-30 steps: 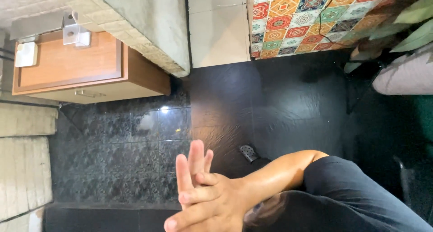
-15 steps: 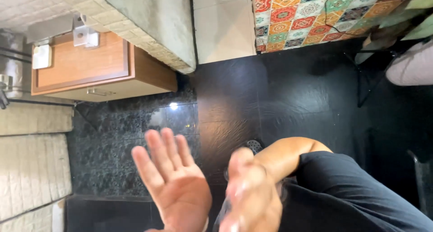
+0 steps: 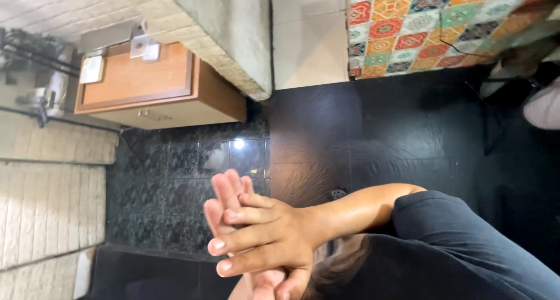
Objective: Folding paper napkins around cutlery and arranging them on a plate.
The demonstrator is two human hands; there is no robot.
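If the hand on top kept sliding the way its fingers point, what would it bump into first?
Its fingers point left across the picture. The hand on top already lies on the other hand. Past its fingertips, the next thing looks like the dark speckled tiles, then the pale brick wall, though depth is unclear.

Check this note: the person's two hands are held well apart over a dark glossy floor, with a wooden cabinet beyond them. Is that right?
Not quite. The head view shows the hands are not apart: one hand lies across the other hand, touching it, fingers laid over it. The rest holds: they are over the dark glossy floor, with the wooden cabinet beyond them.
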